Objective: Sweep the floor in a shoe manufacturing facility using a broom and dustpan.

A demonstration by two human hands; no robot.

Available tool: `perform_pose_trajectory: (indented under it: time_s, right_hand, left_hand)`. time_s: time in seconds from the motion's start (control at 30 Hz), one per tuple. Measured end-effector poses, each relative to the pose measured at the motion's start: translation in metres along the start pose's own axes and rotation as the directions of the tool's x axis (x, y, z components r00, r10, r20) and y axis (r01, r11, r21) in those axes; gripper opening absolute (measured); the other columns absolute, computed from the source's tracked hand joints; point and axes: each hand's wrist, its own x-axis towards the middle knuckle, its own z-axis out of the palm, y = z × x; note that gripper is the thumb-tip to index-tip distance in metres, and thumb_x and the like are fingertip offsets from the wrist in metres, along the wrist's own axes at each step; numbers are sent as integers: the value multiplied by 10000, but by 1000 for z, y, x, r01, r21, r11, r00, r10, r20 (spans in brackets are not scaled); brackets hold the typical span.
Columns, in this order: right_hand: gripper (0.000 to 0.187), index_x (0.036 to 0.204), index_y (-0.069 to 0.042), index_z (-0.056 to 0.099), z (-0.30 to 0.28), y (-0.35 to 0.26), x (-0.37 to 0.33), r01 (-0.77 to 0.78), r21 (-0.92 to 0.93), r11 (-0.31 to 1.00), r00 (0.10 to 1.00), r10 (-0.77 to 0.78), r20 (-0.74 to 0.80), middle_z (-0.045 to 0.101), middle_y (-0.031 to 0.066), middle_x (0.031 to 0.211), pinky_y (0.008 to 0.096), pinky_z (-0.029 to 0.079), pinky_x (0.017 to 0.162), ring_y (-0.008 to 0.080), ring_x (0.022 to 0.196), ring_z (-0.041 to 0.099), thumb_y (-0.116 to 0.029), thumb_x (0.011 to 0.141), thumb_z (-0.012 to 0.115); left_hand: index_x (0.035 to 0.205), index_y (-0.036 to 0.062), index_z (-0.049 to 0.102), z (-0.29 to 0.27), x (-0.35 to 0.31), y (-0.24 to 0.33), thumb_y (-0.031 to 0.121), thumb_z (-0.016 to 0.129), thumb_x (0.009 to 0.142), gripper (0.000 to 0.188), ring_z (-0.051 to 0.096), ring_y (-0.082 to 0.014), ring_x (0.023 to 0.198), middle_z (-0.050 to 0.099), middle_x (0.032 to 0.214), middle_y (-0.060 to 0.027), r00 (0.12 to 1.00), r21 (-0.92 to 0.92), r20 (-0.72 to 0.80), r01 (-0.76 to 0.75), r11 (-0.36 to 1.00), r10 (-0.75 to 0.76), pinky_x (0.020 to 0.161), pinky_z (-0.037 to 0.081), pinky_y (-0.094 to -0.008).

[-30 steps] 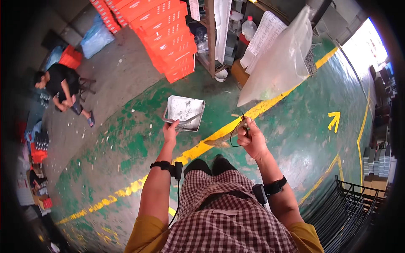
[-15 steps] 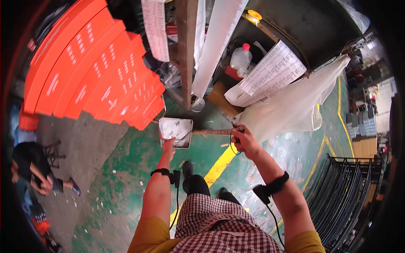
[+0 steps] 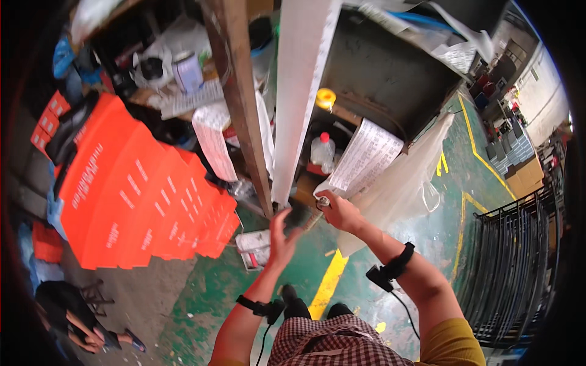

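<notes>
My right hand (image 3: 339, 212) is closed round the end of a brown wrapped stick (image 3: 313, 219), which has a wire loop at its tip. The stick slants down toward my left hand and is partly lost behind the blur. My left hand (image 3: 282, 239) is raised, thumb and fingers smeared by motion. Right beside its fingers is a dark blurred shape (image 3: 298, 216); whether the hand holds it I cannot make out. Below and left of this hand lies a white box-like tray (image 3: 251, 242), partly covered by the wrist.
Orange boxes (image 3: 128, 189) are stacked at left. A brown post (image 3: 235, 79) and white paper strip (image 3: 305, 79) stand ahead. Near them are a red-capped bottle (image 3: 321, 150), printed sheets (image 3: 366, 155) and plastic sheeting (image 3: 397, 183). A black rack (image 3: 506, 268) is at right; a person (image 3: 73, 320) sits at left.
My left hand has left the white tray's edge and moved up and right, toward the stick. The stick has swung from level to slanting. My view has tilted up, showing more of the bench.
</notes>
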Motion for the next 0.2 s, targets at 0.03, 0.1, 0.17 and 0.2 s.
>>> perform_pose_trajectory:
  time_s: [0.03,0.1,0.17,0.2]
  right_hand:
    - [393,1138,-78,457,-15,-20,-4,84,-399,913,994,-106,-35,624,145,759,413,430,640,275,689,628,-171,766,542]
    - [353,1093,-94,475,-58,-69,-12,169,-426,889,980,-196,-19,633,141,794,448,409,682,308,730,624,-190,761,544]
    - [291,1011,-129,489,-102,-98,-15,254,-463,849,958,-287,0,649,102,820,479,372,747,304,765,627,-224,748,572]
    - [362,1059,-111,460,-118,-105,-11,301,-405,863,937,-346,-41,656,104,815,481,365,753,307,762,631,-237,742,582]
  left_hand:
    - [1257,42,407,5,23,34,0,590,753,538,405,-217,1173,435,1244,-98,988,71,42,-154,986,151,951,338,-322]
    - [1256,21,400,23,63,94,-11,572,773,514,404,-229,1178,447,1242,-113,962,-1,146,-235,972,233,980,313,-328]
    - [1262,45,395,38,93,124,48,553,822,467,411,-238,1180,444,1245,-121,930,-142,355,-45,989,93,978,320,-318]
    - [1266,59,392,42,108,133,94,550,852,444,425,-254,1171,439,1250,-125,912,-196,399,-18,980,97,964,342,-313]
